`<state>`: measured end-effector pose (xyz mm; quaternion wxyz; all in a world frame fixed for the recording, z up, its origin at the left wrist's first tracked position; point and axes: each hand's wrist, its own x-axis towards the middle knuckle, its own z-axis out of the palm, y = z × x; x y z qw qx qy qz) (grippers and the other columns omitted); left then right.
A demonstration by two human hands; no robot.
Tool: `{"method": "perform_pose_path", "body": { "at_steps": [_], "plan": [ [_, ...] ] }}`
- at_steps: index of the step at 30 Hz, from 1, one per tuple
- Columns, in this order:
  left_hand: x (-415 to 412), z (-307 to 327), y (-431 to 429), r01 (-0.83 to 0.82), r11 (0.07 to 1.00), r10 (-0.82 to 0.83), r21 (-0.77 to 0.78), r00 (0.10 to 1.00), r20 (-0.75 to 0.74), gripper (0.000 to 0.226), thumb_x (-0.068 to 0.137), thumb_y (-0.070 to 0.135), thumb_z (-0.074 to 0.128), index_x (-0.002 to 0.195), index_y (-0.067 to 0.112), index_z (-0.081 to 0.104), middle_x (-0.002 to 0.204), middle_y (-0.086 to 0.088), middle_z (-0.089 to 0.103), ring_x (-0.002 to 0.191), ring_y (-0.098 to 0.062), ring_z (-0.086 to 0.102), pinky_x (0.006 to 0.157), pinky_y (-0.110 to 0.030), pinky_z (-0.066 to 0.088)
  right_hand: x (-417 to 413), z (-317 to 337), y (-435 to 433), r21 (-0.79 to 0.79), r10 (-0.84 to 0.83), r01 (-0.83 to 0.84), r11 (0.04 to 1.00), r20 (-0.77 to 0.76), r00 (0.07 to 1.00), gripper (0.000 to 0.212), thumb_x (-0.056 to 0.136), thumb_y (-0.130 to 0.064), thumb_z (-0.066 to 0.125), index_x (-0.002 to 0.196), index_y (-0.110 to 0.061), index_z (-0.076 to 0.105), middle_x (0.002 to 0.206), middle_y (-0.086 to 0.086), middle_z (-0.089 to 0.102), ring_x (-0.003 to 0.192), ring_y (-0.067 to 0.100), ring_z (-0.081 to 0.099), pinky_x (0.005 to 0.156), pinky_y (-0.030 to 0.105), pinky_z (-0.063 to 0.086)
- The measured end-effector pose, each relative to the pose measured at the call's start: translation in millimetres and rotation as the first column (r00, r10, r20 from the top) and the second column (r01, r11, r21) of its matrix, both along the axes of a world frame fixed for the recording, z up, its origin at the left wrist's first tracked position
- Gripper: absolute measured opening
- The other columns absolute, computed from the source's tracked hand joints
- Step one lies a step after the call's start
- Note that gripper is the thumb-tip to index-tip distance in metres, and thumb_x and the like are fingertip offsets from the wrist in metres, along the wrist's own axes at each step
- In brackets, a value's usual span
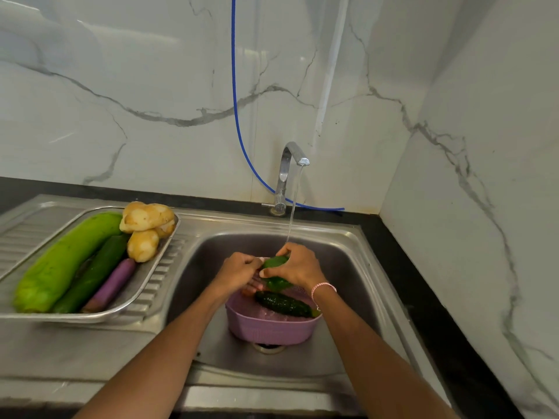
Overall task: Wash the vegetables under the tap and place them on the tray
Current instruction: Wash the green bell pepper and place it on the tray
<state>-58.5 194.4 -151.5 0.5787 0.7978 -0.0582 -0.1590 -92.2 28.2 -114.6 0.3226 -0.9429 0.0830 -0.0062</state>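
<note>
Fingers: left hand and right hand both clasp one smooth green cucumber over the sink's middle.
Basket: round, ribbed lilac plastic, standing in the steel sink; a dark warty cucumber lies inside.
Tray: shiny steel, rectangular, on the ridged draining board at the sink's left edge; it holds a pale gourd, a purple aubergine and knobbly potatoes.
Tap: curved chrome at the sink's far edge, its water falling onto the right hand.

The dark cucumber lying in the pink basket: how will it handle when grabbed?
The dark cucumber looks wet and glossy, so probably slippery. Its thick, straight body suggests it is stiff, not floppy. Being round, it may roll in the pink basket if nudged.
</note>
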Motion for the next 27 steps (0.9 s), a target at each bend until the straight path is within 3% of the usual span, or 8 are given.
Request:
{"method": "perform_pose_path", "body": {
  "at_steps": [3, 6, 10, 13, 18, 22, 24, 27],
  "plan": [
    [-8.2, 3.5, 3.7, 0.024, 0.998, -0.025, 0.049, 0.999, 0.025, 0.023, 0.107, 0.023, 0.054, 0.104, 0.014, 0.075, 0.082, -0.013, 0.079, 0.077, -0.031, 0.078, 0.070, -0.040, 0.064, -5.2, 11.3, 1.1, -0.140, 0.083, -0.075, 0.987, 0.050, 0.995, 0.063, 0.063, -0.046, 0.098, 0.118, -0.028, 0.072, 0.120, -0.001, 0.059, 0.115, 0.020, 0.057, 0.097, 0.035, 0.052],
    [-8.4, 11.3, 13.2, 0.023, 0.973, -0.060, 0.229, 0.986, 0.156, 0.026, 0.102, 0.026, 0.060, 0.088, 0.014, 0.078, 0.077, -0.010, 0.077, 0.072, -0.025, 0.077, 0.071, -0.042, 0.065, -12.9, 24.9, 3.4, -0.242, 0.178, -0.161, 0.957, 0.050, 0.983, 0.071, 0.063, -0.044, 0.099, 0.127, -0.028, 0.071, 0.121, 0.000, 0.050, 0.115, 0.022, 0.052, 0.100, 0.038, 0.051],
    [-6.7, 23.9, 27.0, 0.009, 0.894, -0.172, 0.448, 0.930, 0.325, 0.035, 0.100, 0.037, 0.062, 0.081, 0.011, 0.076, 0.074, -0.008, 0.073, 0.071, -0.025, 0.071, 0.076, -0.046, 0.060, -18.7, 45.9, 11.5, -0.276, 0.230, -0.189, 0.942, 0.123, 0.965, 0.083, 0.061, -0.042, 0.101, 0.134, -0.025, 0.065, 0.129, 0.002, 0.060, 0.121, 0.024, 0.056, 0.102, 0.040, 0.050],
    [-11.2, 40.0, 35.5, -0.036, 0.933, -0.125, 0.358, 0.901, 0.415, 0.032, 0.101, 0.037, 0.062, 0.086, 0.013, 0.077, 0.079, -0.007, 0.075, 0.073, -0.023, 0.073, 0.075, -0.047, 0.060, -19.8, 62.8, 17.5, -0.264, 0.231, -0.174, 0.949, 0.202, 0.952, 0.079, 0.059, -0.044, 0.101, 0.126, -0.022, 0.067, 0.125, 0.003, 0.067, 0.115, 0.023, 0.061, 0.098, 0.037, 0.053],
    [-21.0, 65.4, 36.4, -0.107, 0.994, 0.099, -0.015, 0.848, 0.521, 0.026, 0.104, 0.031, 0.059, 0.115, 0.011, 0.072, 0.103, -0.007, 0.075, 0.088, -0.014, 0.075, 0.069, -0.041, 0.066, -25.5, 90.9, 20.6, -0.144, 0.154, -0.102, 0.984, 0.421, 0.894, 0.075, 0.064, -0.049, 0.098, 0.129, -0.024, 0.070, 0.127, 0.000, 0.070, 0.116, 0.018, 0.062, 0.102, 0.035, 0.054],
    [-26.8, 75.5, 34.1, -0.178, 0.974, 0.226, -0.140, 0.816, 0.532, 0.027, 0.105, 0.032, 0.058, 0.111, 0.010, 0.072, 0.098, -0.007, 0.075, 0.089, -0.014, 0.075, 0.066, -0.037, 0.066, -32.0, 82.3, 29.8, -0.119, 0.100, -0.039, 0.992, 0.570, 0.815, 0.075, 0.071, -0.055, 0.092, 0.134, -0.023, 0.067, 0.130, 0.000, 0.067, 0.116, 0.016, 0.063, 0.102, 0.032, 0.054],
    [-24.9, 71.7, 36.4, -0.193, 0.980, 0.189, -0.046, 0.842, 0.506, 0.028, 0.105, 0.032, 0.057, 0.102, 0.010, 0.075, 0.090, -0.008, 0.076, 0.079, -0.018, 0.076, 0.069, -0.043, 0.065, -33.7, 71.4, 30.3, -0.089, 0.084, -0.047, 0.995, 0.479, 0.874, 0.072, 0.074, -0.056, 0.090, 0.133, -0.023, 0.066, 0.129, 0.000, 0.068, 0.112, 0.014, 0.061, 0.097, 0.027, 0.051],
    [-23.0, 59.1, 42.2, -0.127, 0.927, -0.035, 0.353, 0.907, 0.419, 0.048, 0.105, 0.043, 0.051, 0.079, 0.009, 0.074, 0.072, -0.009, 0.075, 0.067, -0.025, 0.073, 0.075, -0.046, 0.061, -31.8, 53.3, 28.7, -0.182, 0.130, -0.085, 0.980, 0.255, 0.958, 0.067, 0.074, -0.060, 0.088, 0.127, -0.023, 0.070, 0.119, 0.000, 0.072, 0.107, 0.013, 0.062, 0.091, 0.026, 0.050]
  ]
}}
